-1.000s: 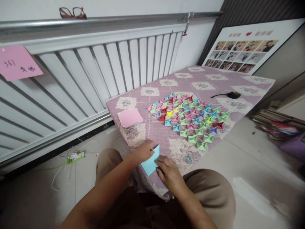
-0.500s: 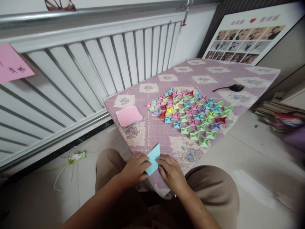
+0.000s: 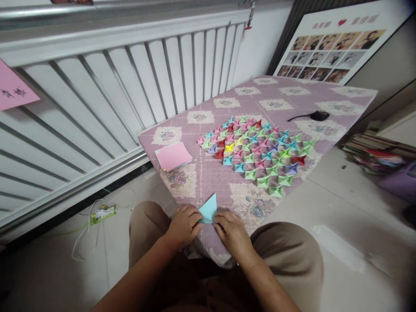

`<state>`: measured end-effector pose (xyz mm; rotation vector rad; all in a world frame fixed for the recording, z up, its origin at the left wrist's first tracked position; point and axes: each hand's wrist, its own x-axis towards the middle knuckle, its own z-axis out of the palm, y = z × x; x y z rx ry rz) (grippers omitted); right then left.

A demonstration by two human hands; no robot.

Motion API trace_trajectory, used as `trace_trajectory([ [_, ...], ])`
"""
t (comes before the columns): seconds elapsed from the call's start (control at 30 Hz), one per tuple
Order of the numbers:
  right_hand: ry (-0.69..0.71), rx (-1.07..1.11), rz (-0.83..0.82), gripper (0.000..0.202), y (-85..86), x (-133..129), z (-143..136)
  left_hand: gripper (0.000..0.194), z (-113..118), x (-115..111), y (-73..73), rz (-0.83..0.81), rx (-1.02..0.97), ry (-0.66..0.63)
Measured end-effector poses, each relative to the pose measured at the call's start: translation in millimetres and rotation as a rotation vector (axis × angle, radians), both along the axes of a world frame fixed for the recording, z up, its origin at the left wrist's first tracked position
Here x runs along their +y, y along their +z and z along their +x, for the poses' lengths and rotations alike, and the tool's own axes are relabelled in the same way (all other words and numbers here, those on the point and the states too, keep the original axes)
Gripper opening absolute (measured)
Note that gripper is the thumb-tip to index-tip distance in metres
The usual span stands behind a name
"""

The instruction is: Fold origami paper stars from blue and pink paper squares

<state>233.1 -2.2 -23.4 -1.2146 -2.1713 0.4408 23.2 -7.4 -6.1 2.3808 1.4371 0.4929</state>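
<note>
A light blue sheet of paper (image 3: pixel 209 209), folded into a triangle with its peak pointing away from me, lies on the near corner of the table. My left hand (image 3: pixel 184 224) pinches its left corner between thumb and fingers. On the other side, my right hand (image 3: pixel 231 228) has its fingers closed on the right corner. Beyond them stand rows of small folded paper pieces (image 3: pixel 249 158) in green, pink, blue, red and yellow. A stack of pink square paper (image 3: pixel 174 156) rests at the table's left edge.
The table (image 3: pixel 208 173) wears a purple flowered cloth. A black object with a cord (image 3: pixel 320 115) lies at the back right. A white radiator (image 3: pixel 156 73) runs along the left. On the floor are a power strip (image 3: pixel 103 214) and a pile of papers (image 3: pixel 370 149).
The blue paper has gone from a diamond-like outline to a triangle, its near part folded up. Both hands stay at its sides. The view has shifted slightly.
</note>
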Motion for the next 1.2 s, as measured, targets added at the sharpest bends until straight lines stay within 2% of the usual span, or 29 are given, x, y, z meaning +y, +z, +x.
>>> trace_trajectory([
  [0.27, -0.058, -0.012, 0.019, 0.005, 0.0, 0, -2, 0.012, 2, 1, -1.9, -0.075, 0.002, 0.245],
  [0.43, -0.078, -0.054, -0.001, 0.011, 1.2, 1, -4, 0.015, 3, 3, -1.1, -0.161, -0.050, 0.368],
  [0.7, -0.112, -0.171, -0.007, 0.019, 8.1, 7, -9, 0.023, 2, 9, 2.8, -0.196, -0.038, 0.377],
  [0.87, -0.129, -0.248, -0.015, 0.022, 9.9, 11, -10, 0.019, 2, 9, 0.5, -0.217, -0.101, 0.413],
  [0.97, -0.129, -0.263, -0.017, 0.022, 11.0, 13, -11, 0.019, 2, 9, 0.5, -0.221, -0.138, 0.444],
  [1.1, -0.119, -0.266, -0.012, 0.021, 12.3, 16, -11, 0.027, 2, 9, 2.5, -0.244, -0.152, 0.448],
  [1.2, -0.110, -0.257, -0.006, 0.022, 12.5, 17, -11, 0.024, 2, 10, 3.2, -0.258, -0.171, 0.474],
])
